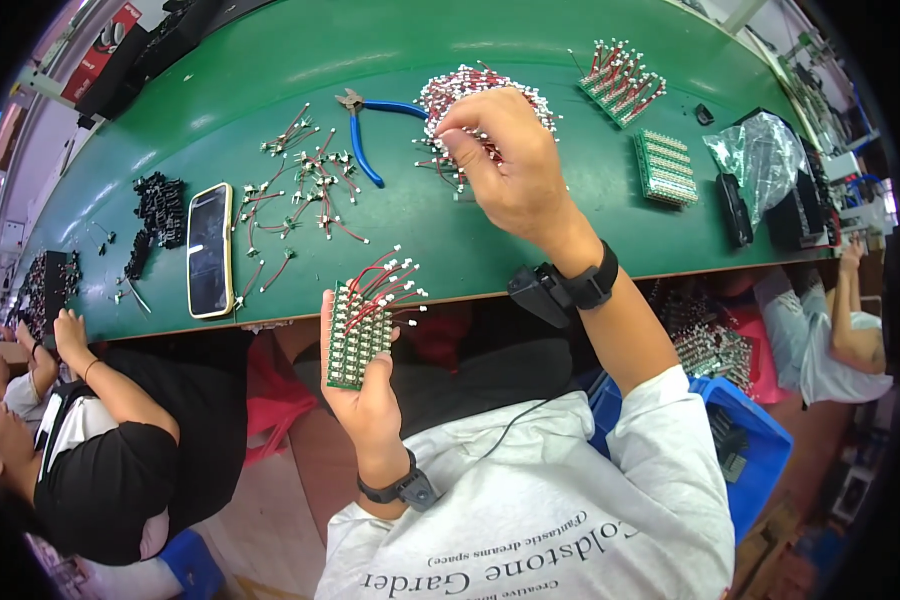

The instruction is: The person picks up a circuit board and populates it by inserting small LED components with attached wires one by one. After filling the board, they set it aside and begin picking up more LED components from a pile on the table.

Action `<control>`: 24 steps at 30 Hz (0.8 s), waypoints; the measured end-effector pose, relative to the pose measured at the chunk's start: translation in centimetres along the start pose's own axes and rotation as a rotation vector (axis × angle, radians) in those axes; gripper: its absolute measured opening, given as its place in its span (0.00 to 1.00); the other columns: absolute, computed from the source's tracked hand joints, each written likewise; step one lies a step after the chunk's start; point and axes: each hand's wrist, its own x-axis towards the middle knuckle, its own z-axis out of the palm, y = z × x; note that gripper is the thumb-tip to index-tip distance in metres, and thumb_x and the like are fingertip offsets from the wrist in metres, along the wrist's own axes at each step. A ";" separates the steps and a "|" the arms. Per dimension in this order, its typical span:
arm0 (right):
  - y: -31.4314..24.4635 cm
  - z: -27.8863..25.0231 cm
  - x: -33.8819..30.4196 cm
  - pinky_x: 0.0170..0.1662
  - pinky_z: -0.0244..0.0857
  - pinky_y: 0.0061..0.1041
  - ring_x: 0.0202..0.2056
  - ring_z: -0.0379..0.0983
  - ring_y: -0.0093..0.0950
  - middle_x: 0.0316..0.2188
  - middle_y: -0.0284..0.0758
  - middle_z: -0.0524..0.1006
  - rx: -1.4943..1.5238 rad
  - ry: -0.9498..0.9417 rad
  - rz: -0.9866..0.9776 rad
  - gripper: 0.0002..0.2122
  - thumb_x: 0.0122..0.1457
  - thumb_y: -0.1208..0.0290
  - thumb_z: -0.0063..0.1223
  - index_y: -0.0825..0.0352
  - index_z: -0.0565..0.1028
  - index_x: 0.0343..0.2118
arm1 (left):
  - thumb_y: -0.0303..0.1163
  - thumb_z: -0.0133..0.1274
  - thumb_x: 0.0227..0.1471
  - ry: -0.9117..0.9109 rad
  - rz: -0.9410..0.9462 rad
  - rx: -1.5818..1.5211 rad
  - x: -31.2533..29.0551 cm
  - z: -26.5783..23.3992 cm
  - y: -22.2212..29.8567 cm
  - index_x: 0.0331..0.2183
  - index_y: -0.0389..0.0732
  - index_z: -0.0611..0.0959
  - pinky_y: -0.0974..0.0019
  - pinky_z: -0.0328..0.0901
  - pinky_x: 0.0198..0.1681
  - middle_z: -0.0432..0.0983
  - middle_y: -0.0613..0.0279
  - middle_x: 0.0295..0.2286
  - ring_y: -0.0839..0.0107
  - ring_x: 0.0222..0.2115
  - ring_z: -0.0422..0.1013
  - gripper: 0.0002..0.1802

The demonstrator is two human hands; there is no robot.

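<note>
**Wired board in L hand, R hand over the lead heap**

Blue bin point(772, 440) on the near R, below the counter point(610, 190), has dark pcs in it, w/ a bit of green among them; too dim to tell more. Far R on the counter, clear plastic point(760, 160) is draped by a black box point(790, 222); can't make out its contents.

The green board point(348, 352) is in the L hand point(368, 405), held off the counter's near edge. L fingers grip it: thumb on the near R corner, the others along its L side. Red leads w/ white plugs fan out from its far end, mostly to the R.

R hand point(518, 165) is farther off, over a heap of red-and-white leads point(455, 90). Its fingers are curled in toward the thumb; can't tell if they've closed on a lead.

L of the heap: blue-handled pliers point(358, 145), one handle reaching the heap's edge, then scattered loose leads point(320, 182), then a phone point(210, 250) lying flat. Far R, nr the box: a wired board point(620, 92) and a stack of green boards point(665, 168).
</note>
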 end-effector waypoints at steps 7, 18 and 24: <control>-1.6 0.4 -1.6 0.33 0.60 0.15 0.31 0.64 0.12 0.30 0.25 0.71 0.372 -0.075 0.503 0.04 0.66 0.75 0.48 0.70 0.72 0.39 | 0.10 0.40 0.43 0.033 -0.005 -0.027 0.1 0.0 -0.1 0.64 0.30 0.57 0.65 0.72 0.47 0.72 0.52 0.50 0.71 0.44 0.74 0.43; -11.2 1.6 -6.4 0.21 0.64 0.22 0.20 0.71 0.26 0.26 0.36 0.75 0.387 -0.266 0.278 0.07 0.48 0.84 0.61 0.70 0.76 0.29 | 0.11 0.41 0.47 0.101 0.005 -0.052 -0.2 -0.4 -1.1 0.51 0.27 0.72 0.66 0.71 0.44 0.76 0.52 0.42 0.69 0.41 0.75 0.26; -13.5 1.3 -7.2 0.24 0.68 0.25 0.22 0.72 0.32 0.26 0.39 0.75 0.385 -0.231 0.208 0.08 0.46 0.86 0.61 0.72 0.75 0.29 | 0.10 0.44 0.46 0.140 -0.045 -0.149 0.2 0.3 -0.2 0.48 0.24 0.72 0.64 0.74 0.42 0.77 0.49 0.40 0.64 0.38 0.78 0.23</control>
